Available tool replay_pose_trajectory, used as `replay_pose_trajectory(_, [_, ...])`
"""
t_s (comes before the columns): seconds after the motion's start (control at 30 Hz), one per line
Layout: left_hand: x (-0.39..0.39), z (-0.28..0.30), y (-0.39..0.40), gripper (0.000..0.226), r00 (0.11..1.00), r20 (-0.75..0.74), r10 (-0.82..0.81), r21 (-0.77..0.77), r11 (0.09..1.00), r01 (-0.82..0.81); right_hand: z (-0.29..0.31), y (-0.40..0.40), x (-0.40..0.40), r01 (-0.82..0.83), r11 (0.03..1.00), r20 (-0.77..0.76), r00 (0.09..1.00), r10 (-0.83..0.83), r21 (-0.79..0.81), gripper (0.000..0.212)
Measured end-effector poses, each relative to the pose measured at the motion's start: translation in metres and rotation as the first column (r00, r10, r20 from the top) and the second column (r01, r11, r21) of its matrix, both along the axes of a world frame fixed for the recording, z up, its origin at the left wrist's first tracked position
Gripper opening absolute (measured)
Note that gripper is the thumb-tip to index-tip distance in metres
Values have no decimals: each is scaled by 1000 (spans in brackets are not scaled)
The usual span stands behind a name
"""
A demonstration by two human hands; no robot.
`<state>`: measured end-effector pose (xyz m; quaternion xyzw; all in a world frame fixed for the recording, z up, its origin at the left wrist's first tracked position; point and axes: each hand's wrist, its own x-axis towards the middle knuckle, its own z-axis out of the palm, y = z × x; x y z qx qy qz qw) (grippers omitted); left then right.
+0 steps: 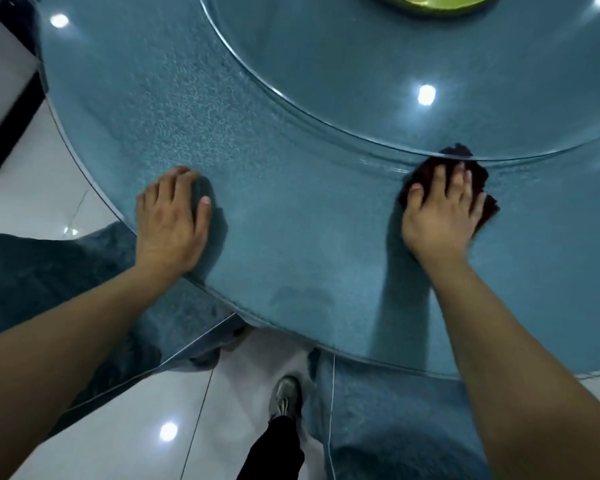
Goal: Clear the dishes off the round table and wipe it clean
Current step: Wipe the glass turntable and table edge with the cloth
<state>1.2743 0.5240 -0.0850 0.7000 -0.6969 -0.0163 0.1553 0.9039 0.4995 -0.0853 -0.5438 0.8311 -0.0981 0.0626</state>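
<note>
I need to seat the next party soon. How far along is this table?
Mostly cleared: no dishes show on the blue table. Wiping is under way: the right hand presses a dark cloth beside the glass turntable; the left hand rests near the edge. A green-yellow object sits on the turntable, which may need wiping.

A dining room, likely in a restaurant. A large round blue table carries a glass turntable at 12 o'clock; glossy white floor tiles at 6 o'clock mirror ceiling lights.
</note>
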Motion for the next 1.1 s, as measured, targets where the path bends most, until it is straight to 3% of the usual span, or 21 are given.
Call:
replay_pose_trajectory(0.07, [2, -3, -5, 49, 1000, 3, 0, 26, 1000, 0, 0, -13, 53, -73, 997, -15, 997, 73, 3, 69])
replay_pose_trajectory(0.2, [0, -4, -4, 49, 1000, -28, 0, 32, 999, 1, -2, -34, 164, -402, 914, 2, 915, 403, -47, 62])
replay_pose_trajectory(0.33, [1, -4, -4, 47, 998, -55, 17, 23, 1000, -16, -3, -39, 196, -484, 872, 54, 871, 488, -80, 60])
replay_pose_trajectory(0.43, [0, -2, -4, 47, 998, -56, 12, 24, 1000, -10, -3, -26, 167, -450, 889, 91, 885, 457, -85, 61])
replay_pose_trajectory(0.6, [-1, -1, -3, 48, 998, -56, 37, 42, 998, -35, 0, 36, 56, -164, 984, 62, 984, 169, -67, 66])
replay_pose_trajectory(0.73, [-2, -2, -3, 45, 996, -80, 30, 60, 998, -26, 2, 66, -4, 45, 999, 8, 999, -45, -4, 66])
replay_pose_trajectory(0.87, [0, -3, -4, 47, 995, -89, 33, 76, 997, -26, 0, 54, 53, 136, 991, 1, 991, -136, -8, 65])
replay_pose_trajectory(1.1, [10, -2, -3, 50, 983, -184, -29, 103, 994, 48, 0, 54, 248, -242, 968, -28, 970, 241, -60, 60])
